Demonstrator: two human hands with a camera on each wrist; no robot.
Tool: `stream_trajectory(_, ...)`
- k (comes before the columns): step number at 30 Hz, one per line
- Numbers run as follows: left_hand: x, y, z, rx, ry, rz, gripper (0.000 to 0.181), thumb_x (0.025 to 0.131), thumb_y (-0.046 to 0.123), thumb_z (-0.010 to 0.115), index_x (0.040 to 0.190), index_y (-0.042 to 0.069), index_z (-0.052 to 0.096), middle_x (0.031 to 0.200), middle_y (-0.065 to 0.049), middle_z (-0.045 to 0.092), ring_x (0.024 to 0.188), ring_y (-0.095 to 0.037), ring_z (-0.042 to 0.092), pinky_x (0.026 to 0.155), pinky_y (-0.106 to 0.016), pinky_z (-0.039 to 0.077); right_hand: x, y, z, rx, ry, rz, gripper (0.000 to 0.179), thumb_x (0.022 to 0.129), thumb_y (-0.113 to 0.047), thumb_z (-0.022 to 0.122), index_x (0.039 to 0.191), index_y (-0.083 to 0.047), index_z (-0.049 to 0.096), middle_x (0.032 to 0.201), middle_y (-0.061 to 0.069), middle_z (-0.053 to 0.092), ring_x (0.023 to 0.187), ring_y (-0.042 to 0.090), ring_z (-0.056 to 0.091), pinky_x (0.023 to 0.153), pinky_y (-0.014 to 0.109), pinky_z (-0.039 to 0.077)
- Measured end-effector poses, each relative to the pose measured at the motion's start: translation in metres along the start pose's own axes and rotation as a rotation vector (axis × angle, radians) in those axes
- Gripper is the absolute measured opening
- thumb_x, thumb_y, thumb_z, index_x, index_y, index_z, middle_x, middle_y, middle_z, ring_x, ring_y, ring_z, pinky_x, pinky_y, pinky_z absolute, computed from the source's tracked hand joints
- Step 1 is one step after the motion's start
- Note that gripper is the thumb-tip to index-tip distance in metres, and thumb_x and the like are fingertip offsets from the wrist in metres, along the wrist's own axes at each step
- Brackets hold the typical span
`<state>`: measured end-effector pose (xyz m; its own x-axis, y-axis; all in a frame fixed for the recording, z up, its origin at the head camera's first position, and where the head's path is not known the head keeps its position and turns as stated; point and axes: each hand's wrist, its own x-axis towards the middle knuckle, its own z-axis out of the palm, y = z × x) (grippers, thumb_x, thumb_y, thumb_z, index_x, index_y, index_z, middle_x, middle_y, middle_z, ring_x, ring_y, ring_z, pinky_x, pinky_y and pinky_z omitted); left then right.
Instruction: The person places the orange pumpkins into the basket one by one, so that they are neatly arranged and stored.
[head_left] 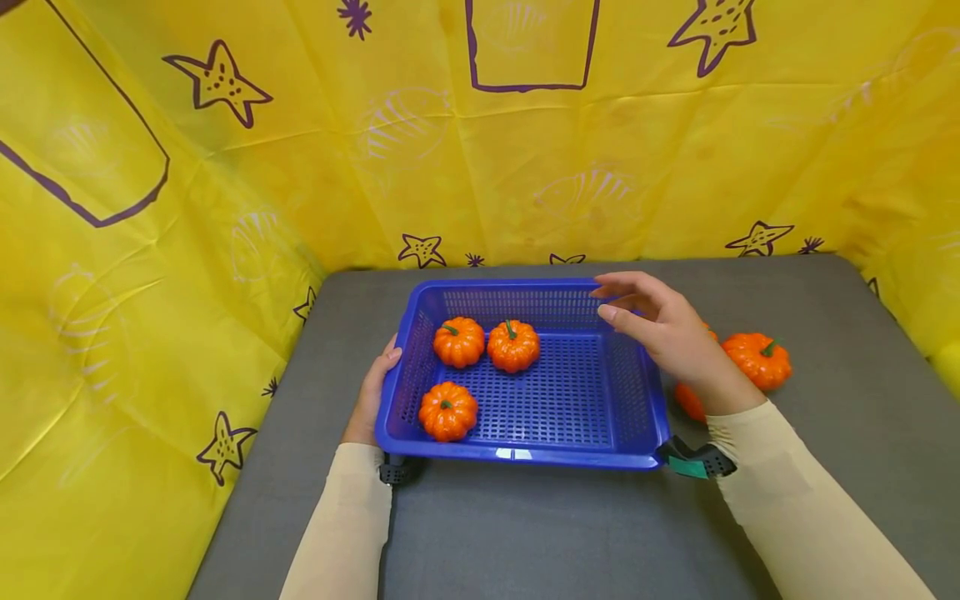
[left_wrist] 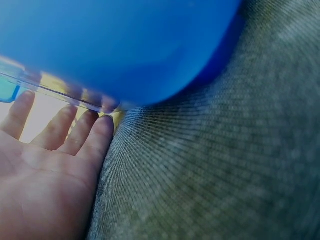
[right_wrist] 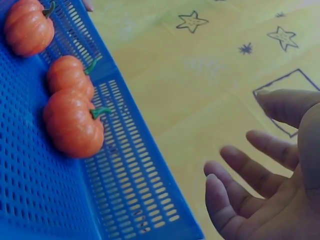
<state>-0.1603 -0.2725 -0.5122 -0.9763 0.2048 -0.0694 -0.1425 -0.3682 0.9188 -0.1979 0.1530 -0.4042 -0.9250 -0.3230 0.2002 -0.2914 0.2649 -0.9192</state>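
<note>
A blue plastic basket with slotted walls stands on the grey table. Three small orange pumpkins with green stems are inside it: one front left, one back left and one beside that. My left hand holds the basket's left side, thumb at the rim; in the left wrist view its fingers reach up under the rim. Over the basket's right end hovers my right hand, fingers loosely bent with nothing in them. The right wrist view shows that hand beside the slotted wall.
To the right of the basket lies another orange pumpkin, with more orange partly hidden behind my right hand and wrist. A yellow cloth printed with stars and fish hangs behind and beside the grey table.
</note>
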Motion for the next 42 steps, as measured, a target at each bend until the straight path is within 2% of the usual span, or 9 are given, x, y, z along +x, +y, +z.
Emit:
stream_trajectory(13, -0.005, 0.006, 0.006, 0.004, -0.002, -0.003, 0.063, 0.111, 0.036, 0.036, 0.174, 0.033, 0.027, 0.173, -0.005, 0.036, 0.153, -0.038, 0.038, 0.122, -0.052, 0.035, -0.007, 0.007, -0.010, 0.029, 0.040, 0.002, 0.043, 0.110, -0.019, 0.067, 0.151, -0.008, 0.060, 0.135, 0.011, 0.065, 0.114, 0.029, 0.065, 0.088, 0.026, 0.056)
stream_trajectory(20, -0.004, 0.005, 0.004, 0.014, 0.010, -0.004, 0.064, 0.111, 0.036, 0.037, 0.174, 0.033, 0.027, 0.173, -0.003, 0.036, 0.153, -0.037, 0.038, 0.122, -0.053, 0.035, -0.013, 0.014, -0.015, 0.041, 0.059, 0.024, 0.043, 0.110, -0.019, 0.067, 0.151, -0.007, 0.060, 0.139, 0.020, 0.062, 0.115, 0.027, 0.063, 0.087, 0.025, 0.055)
stream_trajectory(25, -0.003, 0.004, 0.003, 0.022, 0.012, 0.001, 0.064, 0.111, 0.037, 0.036, 0.174, 0.032, 0.027, 0.172, -0.005, 0.036, 0.153, -0.038, 0.038, 0.121, -0.051, 0.037, -0.017, 0.017, -0.020, 0.045, 0.067, 0.040, 0.043, 0.110, -0.020, 0.068, 0.151, -0.008, 0.060, 0.138, 0.015, 0.064, 0.116, 0.026, 0.064, 0.089, 0.025, 0.055)
stream_trajectory(28, -0.002, 0.003, 0.003, 0.033, 0.005, 0.005, 0.063, 0.111, 0.037, 0.037, 0.174, 0.033, 0.027, 0.173, -0.004, 0.035, 0.153, -0.038, 0.038, 0.121, -0.051, 0.036, -0.020, 0.019, -0.024, 0.047, 0.082, 0.048, 0.043, 0.110, -0.020, 0.068, 0.151, -0.008, 0.061, 0.139, 0.014, 0.065, 0.118, 0.021, 0.064, 0.090, 0.024, 0.055)
stream_trajectory(33, -0.002, 0.003, 0.003, 0.037, -0.010, 0.016, 0.063, 0.112, 0.038, 0.036, 0.173, 0.033, 0.028, 0.172, -0.005, 0.036, 0.152, -0.039, 0.038, 0.121, -0.050, 0.037, -0.027, 0.026, -0.032, 0.084, 0.096, 0.008, 0.041, 0.110, -0.011, 0.066, 0.150, -0.006, 0.061, 0.139, 0.016, 0.065, 0.120, 0.019, 0.065, 0.092, 0.025, 0.057)
stream_trajectory(38, -0.002, 0.002, 0.002, 0.042, 0.005, 0.011, 0.063, 0.111, 0.038, 0.036, 0.173, 0.033, 0.027, 0.172, -0.005, 0.036, 0.152, -0.038, 0.038, 0.119, -0.048, 0.040, -0.034, 0.031, -0.040, 0.067, 0.129, 0.030, 0.039, 0.110, -0.014, 0.066, 0.149, -0.011, 0.063, 0.136, 0.003, 0.069, 0.117, 0.018, 0.067, 0.089, 0.025, 0.058)
stream_trajectory(42, -0.001, 0.000, 0.001, 0.041, 0.010, 0.008, 0.063, 0.111, 0.038, 0.035, 0.173, 0.033, 0.027, 0.172, -0.004, 0.036, 0.152, -0.037, 0.037, 0.120, -0.048, 0.037, -0.040, 0.036, -0.049, 0.049, 0.150, 0.036, 0.040, 0.111, -0.014, 0.065, 0.150, -0.010, 0.063, 0.135, -0.001, 0.069, 0.119, 0.017, 0.066, 0.090, 0.024, 0.056)
